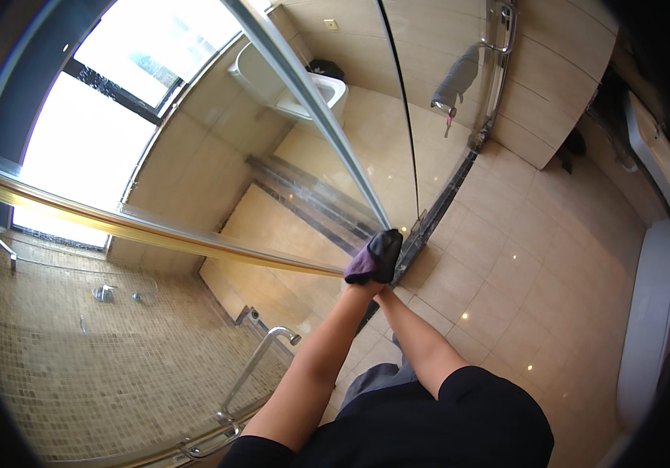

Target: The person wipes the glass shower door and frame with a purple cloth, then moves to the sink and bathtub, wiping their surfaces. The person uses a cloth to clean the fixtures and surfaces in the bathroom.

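Both my arms reach forward and meet at the corner where two metal rails of a glass shower enclosure come together. My left hand is at this corner, covered by dark purple-and-black fabric that looks like a glove. Its fingers seem closed, but what lies inside them is hidden. My right wrist passes behind the left one, and the right hand is hidden behind the fabric. A silver rail runs from the hands up to the far left. A second, gold-lit rail goes off to the left.
Left stands a mosaic-tiled wall with a shower valve; a chrome door handle is nearer me. Beyond the glass are a toilet and a window. A grey cloth hangs by another handle. At right are a basin and white bathtub-like edge.
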The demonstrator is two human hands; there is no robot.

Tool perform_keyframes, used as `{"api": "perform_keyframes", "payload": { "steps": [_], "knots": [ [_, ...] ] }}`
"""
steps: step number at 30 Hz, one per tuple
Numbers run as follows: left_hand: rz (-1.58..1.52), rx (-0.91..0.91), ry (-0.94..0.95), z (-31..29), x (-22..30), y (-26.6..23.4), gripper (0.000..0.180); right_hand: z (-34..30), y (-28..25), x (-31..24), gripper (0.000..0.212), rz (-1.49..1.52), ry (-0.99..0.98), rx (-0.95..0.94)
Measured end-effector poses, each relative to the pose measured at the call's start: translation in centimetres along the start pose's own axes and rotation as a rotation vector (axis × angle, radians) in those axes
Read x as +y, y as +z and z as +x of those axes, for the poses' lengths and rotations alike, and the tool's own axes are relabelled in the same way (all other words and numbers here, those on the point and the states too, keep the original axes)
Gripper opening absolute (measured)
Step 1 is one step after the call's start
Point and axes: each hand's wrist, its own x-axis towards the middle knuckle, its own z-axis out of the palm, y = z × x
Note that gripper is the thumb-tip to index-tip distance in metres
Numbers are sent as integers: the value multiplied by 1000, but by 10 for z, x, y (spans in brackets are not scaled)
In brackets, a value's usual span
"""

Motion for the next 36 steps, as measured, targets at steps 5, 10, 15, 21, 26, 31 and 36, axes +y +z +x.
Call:
{"api": "perform_keyframes", "payload": {
  "steps": [5,10,15,21,26,31,36],
  "knots": [
    [-130,14,-259,-85,-11,-2,26,-69,17,71,36,37,275,-86],
    [-80,-21,-365,-171,-18,-32,27,-144,47,104,37,-25,449,-239],
    [74,27,-345,-262,-27,-57,30,-212,84,128,37,-136,537,-418],
    [33,160,-438,-373,-6,-114,32,-307,134,160,39,-286,614,-658],
    [64,211,-546,-489,4,-158,37,-398,174,187,40,-386,659,-840],
    [281,260,-669,-589,5,-179,33,-477,212,208,41,-453,647,-995],
    [336,381,-735,-630,23,-197,28,-516,235,208,43,-474,530,-1146]
  ]
}}
